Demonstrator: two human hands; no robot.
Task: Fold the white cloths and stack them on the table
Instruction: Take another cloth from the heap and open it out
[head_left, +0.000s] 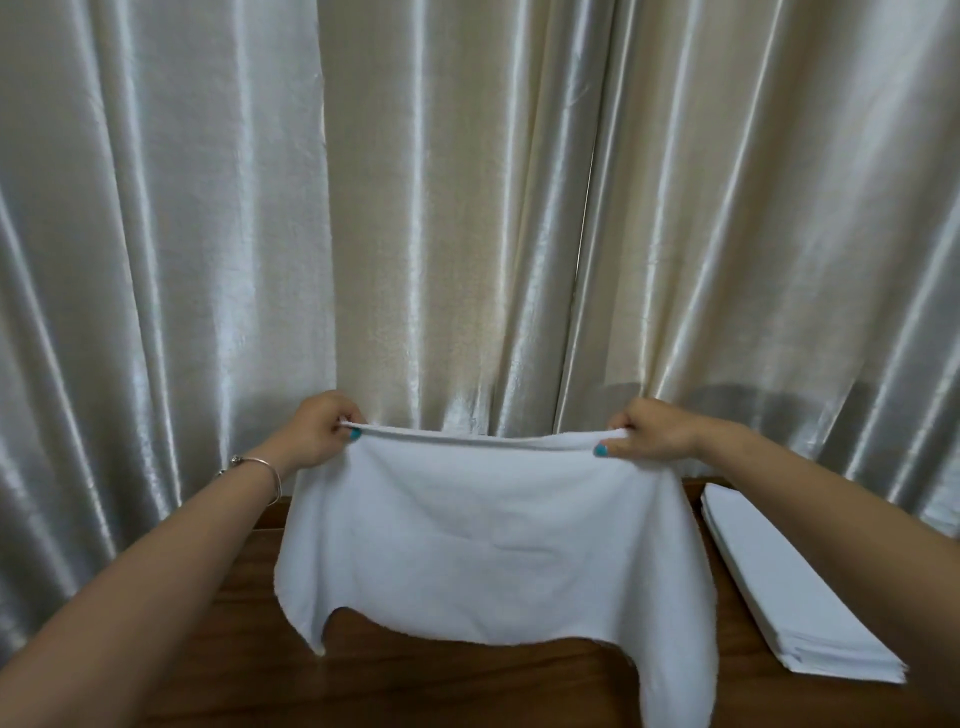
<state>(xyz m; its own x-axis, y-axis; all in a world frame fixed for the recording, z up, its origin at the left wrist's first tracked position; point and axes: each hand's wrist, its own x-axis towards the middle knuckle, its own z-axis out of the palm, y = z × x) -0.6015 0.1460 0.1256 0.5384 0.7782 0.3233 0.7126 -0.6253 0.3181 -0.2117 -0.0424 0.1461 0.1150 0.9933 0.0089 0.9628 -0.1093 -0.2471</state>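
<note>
A white cloth hangs spread out in the air above the wooden table. My left hand pinches its top left corner and my right hand pinches its top right corner. The top edge sags slightly between the two hands, and it looks doubled over. The cloth's lower edge hangs uneven, with the right side dropping out of view at the bottom. A stack of folded white cloths lies on the table to the right, partly behind my right forearm.
Shiny cream curtains hang close behind the table and fill the whole background. A thin bracelet sits on my left wrist.
</note>
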